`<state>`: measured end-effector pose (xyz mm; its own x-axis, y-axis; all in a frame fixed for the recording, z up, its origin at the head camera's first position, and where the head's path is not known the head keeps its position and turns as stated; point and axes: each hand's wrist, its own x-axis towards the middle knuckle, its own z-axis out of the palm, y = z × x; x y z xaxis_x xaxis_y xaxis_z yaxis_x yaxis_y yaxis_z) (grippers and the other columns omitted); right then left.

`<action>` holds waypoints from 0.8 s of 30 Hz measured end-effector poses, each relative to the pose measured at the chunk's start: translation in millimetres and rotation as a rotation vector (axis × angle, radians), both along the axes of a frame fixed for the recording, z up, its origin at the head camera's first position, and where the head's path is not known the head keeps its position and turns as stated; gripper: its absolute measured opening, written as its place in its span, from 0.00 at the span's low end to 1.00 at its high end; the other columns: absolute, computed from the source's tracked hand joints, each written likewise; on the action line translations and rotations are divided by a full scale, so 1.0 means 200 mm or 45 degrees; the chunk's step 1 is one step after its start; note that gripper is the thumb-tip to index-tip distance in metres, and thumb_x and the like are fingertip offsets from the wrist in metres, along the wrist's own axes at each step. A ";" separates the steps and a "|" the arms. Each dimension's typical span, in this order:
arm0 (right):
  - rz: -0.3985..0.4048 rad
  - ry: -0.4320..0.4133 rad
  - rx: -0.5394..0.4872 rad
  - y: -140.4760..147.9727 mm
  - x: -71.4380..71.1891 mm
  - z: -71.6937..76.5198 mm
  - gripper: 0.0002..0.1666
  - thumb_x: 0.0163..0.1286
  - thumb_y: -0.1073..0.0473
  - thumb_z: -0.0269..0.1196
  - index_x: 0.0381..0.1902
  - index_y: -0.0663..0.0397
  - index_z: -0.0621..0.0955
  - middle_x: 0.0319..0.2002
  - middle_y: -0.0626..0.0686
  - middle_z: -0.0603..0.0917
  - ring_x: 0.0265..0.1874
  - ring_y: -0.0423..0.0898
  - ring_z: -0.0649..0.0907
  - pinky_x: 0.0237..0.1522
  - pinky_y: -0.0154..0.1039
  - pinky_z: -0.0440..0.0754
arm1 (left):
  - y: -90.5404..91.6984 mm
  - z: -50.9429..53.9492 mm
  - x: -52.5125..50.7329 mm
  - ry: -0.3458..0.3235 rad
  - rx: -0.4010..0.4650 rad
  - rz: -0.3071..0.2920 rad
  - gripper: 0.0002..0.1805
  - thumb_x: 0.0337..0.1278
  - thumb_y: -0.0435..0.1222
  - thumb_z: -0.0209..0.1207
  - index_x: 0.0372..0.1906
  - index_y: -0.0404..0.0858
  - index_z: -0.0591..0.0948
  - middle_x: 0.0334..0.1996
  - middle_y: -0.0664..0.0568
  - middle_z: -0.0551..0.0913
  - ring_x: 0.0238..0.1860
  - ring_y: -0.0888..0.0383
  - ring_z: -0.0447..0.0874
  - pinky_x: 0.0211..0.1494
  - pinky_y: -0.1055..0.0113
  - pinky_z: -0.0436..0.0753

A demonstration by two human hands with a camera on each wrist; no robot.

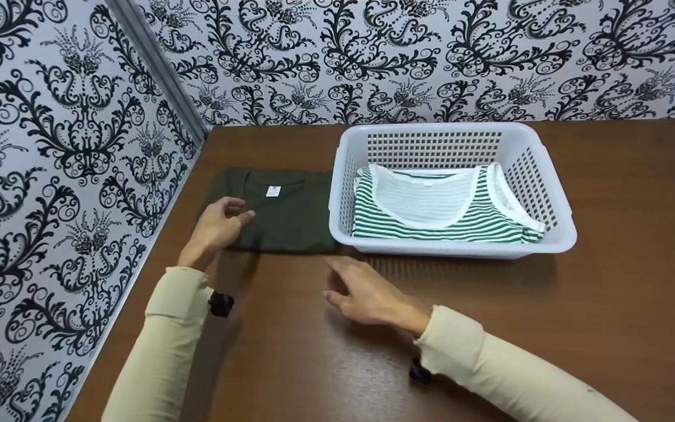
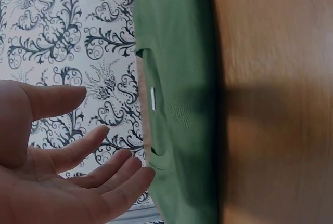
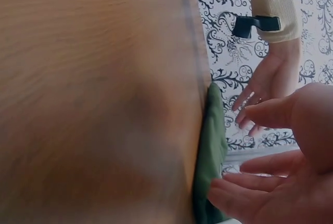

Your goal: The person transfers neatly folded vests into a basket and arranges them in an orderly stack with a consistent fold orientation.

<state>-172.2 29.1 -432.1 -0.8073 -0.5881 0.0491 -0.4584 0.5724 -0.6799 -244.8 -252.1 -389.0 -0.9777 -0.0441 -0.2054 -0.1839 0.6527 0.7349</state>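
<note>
Folded shirt (image 1: pixel 285 220) lay near far left corner of table (image 1: pixel 636 264); left hand (image 1: pixel 220 225) over it, right hand (image 1: pixel 370 293) nearer front edge, fingers relaxed on both

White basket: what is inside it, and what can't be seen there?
A green-and-white striped shirt lies inside the basket. It covers whatever is beneath, so whether anything else lies under it cannot be seen.

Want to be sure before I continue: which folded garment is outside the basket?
The plain dark green shirt, lying on the table left of the basket. The other, the green-and-white striped top, lies inside the basket.
</note>
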 end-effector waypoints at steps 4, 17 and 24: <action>-0.045 -0.033 -0.007 -0.06 -0.02 -0.02 0.39 0.70 0.56 0.62 0.72 0.70 0.63 0.73 0.66 0.63 0.72 0.60 0.64 0.73 0.51 0.60 | -0.02 -0.02 -0.01 -0.012 -0.013 0.019 0.29 0.71 0.42 0.53 0.70 0.33 0.66 0.69 0.34 0.66 0.69 0.40 0.65 0.70 0.45 0.67; -0.174 0.035 -0.023 -0.22 -0.11 -0.10 0.42 0.70 0.57 0.62 0.74 0.68 0.59 0.77 0.67 0.52 0.72 0.63 0.63 0.71 0.52 0.64 | -0.06 -0.08 -0.06 -0.011 -0.081 0.092 0.30 0.71 0.41 0.53 0.72 0.32 0.64 0.71 0.33 0.63 0.71 0.37 0.61 0.70 0.44 0.66; -0.319 0.090 -0.019 -0.25 -0.16 -0.15 0.44 0.68 0.58 0.64 0.75 0.66 0.58 0.64 0.73 0.72 0.62 0.65 0.74 0.66 0.52 0.71 | -0.12 -0.11 -0.10 0.022 -0.078 0.143 0.30 0.71 0.40 0.52 0.71 0.30 0.63 0.70 0.31 0.63 0.70 0.36 0.62 0.69 0.44 0.67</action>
